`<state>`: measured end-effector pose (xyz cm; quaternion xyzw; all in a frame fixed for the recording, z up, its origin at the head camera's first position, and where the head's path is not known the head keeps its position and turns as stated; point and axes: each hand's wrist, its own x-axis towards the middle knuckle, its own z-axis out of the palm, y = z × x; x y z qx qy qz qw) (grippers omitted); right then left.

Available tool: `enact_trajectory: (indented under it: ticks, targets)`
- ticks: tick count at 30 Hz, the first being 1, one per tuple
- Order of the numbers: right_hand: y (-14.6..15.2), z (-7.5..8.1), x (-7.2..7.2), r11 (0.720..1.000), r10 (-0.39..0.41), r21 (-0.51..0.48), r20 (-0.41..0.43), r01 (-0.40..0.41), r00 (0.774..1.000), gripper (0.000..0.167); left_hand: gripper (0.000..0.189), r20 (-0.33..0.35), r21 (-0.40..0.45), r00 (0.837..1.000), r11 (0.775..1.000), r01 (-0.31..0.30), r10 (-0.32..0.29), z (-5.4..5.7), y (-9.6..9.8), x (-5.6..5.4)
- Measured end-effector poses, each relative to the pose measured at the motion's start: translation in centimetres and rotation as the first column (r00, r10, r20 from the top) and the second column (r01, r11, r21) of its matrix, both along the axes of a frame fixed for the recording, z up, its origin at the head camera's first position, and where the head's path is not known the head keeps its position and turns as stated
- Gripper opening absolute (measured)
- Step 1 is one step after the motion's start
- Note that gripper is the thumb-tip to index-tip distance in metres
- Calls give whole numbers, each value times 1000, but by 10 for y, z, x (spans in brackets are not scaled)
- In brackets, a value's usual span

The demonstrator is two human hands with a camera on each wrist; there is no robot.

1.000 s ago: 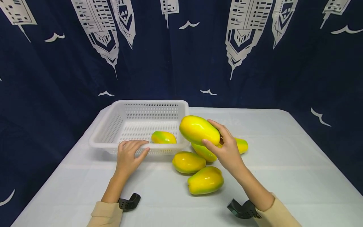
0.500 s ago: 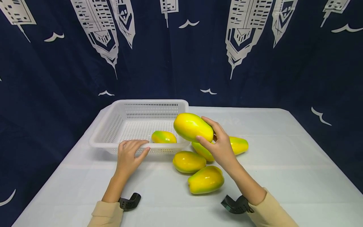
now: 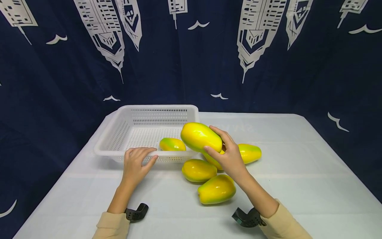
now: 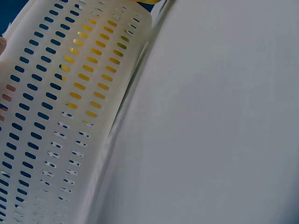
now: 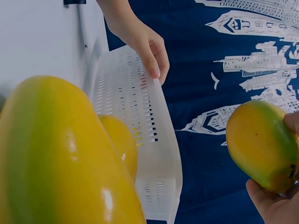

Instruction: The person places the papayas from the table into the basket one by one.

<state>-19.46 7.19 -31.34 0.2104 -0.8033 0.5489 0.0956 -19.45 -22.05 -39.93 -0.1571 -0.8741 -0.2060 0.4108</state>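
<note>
Raised over the right front corner of a white perforated plastic basket (image 3: 104, 152), a yellow-green papaya (image 3: 200, 136) is gripped by my right hand (image 3: 231, 159), thumb on the near side and fingers behind. The right wrist view also shows this held papaya (image 5: 259, 142). My left hand (image 3: 135, 166) holds the basket's front rim, fingers over the top and thumb on the outer side. One papaya (image 3: 172, 144) lies inside the basket near its front right; in the left wrist view its yellow shows through the slots of the basket wall (image 4: 100, 144).
Several papayas lie on the white table right of and before the basket: one papaya (image 3: 199, 170) near its corner, another papaya (image 3: 217, 190) closest to me, a third papaya (image 3: 251, 153) beyond my right hand. A dark blue printed curtain (image 3: 185, 66) hangs behind the table.
My right hand has carried the papaya left toward the basket, rising a little and then dipping slightly. My left hand has stayed on the rim.
</note>
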Motion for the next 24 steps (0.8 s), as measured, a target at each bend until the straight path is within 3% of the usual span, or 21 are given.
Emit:
enact_trajectory:
  ticks: [24]
  targets:
    - [-14, 1, -3, 1000, 18, -19, 12, -18, 1000, 58, 23, -10, -8, 1000, 1000, -5, 5, -2, 0, -1]
